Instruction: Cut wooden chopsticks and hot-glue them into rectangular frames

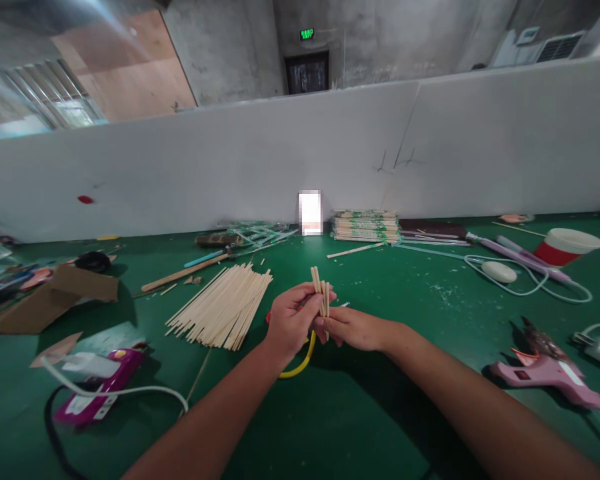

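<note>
My left hand [291, 321] and my right hand [353, 329] meet above the green table [360, 413], both closed round a small bunch of short wooden sticks [320, 288] held upright between them. A yellow-handled tool [300, 363] lies on the table just under my hands, mostly hidden. To the left of my hands a loose pile of long wooden sticks [223, 307] lies fanned out on the table.
A pink glue gun [547, 373] lies at the right, and a purple glue gun [100, 387] with a white cord at the left. Stacked stick packets [366, 226] rest against the white partition. A red-and-white cup [565, 247], cardboard [55, 297] and cables lie around.
</note>
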`<state>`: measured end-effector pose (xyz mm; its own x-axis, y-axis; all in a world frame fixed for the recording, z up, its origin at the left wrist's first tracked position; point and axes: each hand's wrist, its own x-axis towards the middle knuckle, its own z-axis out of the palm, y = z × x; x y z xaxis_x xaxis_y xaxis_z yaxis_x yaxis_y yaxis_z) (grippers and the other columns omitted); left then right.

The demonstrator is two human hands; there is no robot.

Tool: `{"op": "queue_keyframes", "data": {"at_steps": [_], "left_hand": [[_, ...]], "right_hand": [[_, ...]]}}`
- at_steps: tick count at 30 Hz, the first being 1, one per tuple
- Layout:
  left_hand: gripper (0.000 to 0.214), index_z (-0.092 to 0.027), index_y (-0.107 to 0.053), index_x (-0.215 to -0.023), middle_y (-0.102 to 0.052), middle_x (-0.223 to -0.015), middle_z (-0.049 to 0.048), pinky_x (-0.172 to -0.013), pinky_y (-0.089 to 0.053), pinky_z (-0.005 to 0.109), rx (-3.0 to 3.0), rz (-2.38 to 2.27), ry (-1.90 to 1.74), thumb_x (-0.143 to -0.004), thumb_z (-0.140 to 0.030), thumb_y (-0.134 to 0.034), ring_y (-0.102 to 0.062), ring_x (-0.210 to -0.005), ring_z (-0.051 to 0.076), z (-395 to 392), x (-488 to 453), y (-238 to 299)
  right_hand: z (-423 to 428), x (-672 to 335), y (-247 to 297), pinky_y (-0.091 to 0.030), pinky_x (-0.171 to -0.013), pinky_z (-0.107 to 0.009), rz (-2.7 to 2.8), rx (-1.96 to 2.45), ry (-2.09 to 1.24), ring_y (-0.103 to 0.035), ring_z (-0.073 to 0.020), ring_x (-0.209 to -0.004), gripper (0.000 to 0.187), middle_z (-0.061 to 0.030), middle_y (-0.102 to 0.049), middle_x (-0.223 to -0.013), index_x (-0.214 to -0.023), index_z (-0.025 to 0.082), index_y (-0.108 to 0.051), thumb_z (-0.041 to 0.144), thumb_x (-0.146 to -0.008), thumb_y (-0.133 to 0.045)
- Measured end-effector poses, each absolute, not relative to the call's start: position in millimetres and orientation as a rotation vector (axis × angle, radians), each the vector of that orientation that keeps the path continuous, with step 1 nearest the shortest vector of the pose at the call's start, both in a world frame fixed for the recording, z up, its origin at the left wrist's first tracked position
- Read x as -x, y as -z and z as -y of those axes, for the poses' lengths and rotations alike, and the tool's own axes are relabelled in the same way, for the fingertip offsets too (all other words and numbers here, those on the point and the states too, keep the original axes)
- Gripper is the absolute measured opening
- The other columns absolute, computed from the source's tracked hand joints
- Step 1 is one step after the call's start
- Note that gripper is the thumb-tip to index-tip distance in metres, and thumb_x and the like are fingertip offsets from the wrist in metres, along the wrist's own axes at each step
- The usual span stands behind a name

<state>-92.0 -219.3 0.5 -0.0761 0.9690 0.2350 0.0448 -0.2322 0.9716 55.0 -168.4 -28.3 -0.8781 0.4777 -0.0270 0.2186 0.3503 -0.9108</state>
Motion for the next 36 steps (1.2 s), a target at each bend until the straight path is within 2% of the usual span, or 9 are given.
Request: {"op": "queue_keyframes", "data": {"at_steps": [5,10,19,22,27,36], "left_hand": [[0.021,-0.016,-0.07,-0.089,-0.071,-0.083,0.0061,-0.043,-0.052,0.023,-1.172,-1.1,-1.475,-0.076,-0.029,-0.06,-0.066,-0.06,0.016,219,86,5],[0.02,-0.015,-0.068,-0.087,-0.071,-0.079,0.0051,-0.046,-0.052,0.024,-1.069,-1.098,-1.511,-0.075,-0.028,-0.06,-0.065,-0.058,0.015,219,80,7],[0.014,-0.016,-0.057,-0.085,-0.068,-0.074,0.0017,-0.038,-0.046,0.017,-0.963,-1.045,-1.573,-0.074,-0.023,-0.061,-0.06,-0.05,0.011,220,74,4],[0.014,-0.015,-0.057,-0.084,-0.067,-0.078,0.0017,-0.032,-0.044,0.019,-0.916,-1.021,-1.562,-0.074,-0.023,-0.062,-0.056,-0.043,0.009,220,75,5],[0.014,-0.017,-0.056,-0.083,-0.058,-0.062,-0.0044,-0.027,-0.044,0.022,-0.847,-0.988,-1.559,-0.073,-0.023,-0.064,-0.051,-0.035,0.009,220,75,5],[0.015,-0.017,-0.056,-0.084,-0.057,-0.06,-0.0041,-0.025,-0.044,0.024,-0.822,-0.978,-1.534,-0.074,-0.024,-0.063,-0.053,-0.036,0.012,222,73,3]], "right_hand": [[167,-55,30,-0.042,-0.058,-0.024,2.389,0.605,-1.523,-0.049,-0.0091,-0.057,0.045,-0.0013,-0.055,-0.078,-0.08,0.016,-0.053,0.051,-0.094,-0.029],[167,-56,29,-0.042,-0.059,-0.024,2.395,0.607,-1.512,-0.049,-0.0093,-0.057,0.045,-0.0014,-0.055,-0.078,-0.08,0.016,-0.053,0.052,-0.094,-0.028],[167,-55,31,-0.042,-0.059,-0.024,2.394,0.616,-1.518,-0.049,-0.0089,-0.057,0.046,-0.0011,-0.055,-0.077,-0.08,0.016,-0.053,0.052,-0.094,-0.028],[166,-55,30,-0.043,-0.058,-0.024,2.384,0.607,-1.533,-0.049,-0.0088,-0.057,0.046,-0.0012,-0.054,-0.078,-0.08,0.016,-0.052,0.053,-0.094,-0.028],[166,-55,29,-0.042,-0.058,-0.024,2.366,0.617,-1.56,-0.049,-0.0087,-0.056,0.045,-0.0008,-0.054,-0.077,-0.08,0.016,-0.052,0.053,-0.094,-0.029],[165,-55,31,-0.043,-0.058,-0.024,2.365,0.608,-1.56,-0.049,-0.0082,-0.056,0.043,-0.0005,-0.054,-0.077,-0.08,0.016,-0.052,0.05,-0.095,-0.029]]}}
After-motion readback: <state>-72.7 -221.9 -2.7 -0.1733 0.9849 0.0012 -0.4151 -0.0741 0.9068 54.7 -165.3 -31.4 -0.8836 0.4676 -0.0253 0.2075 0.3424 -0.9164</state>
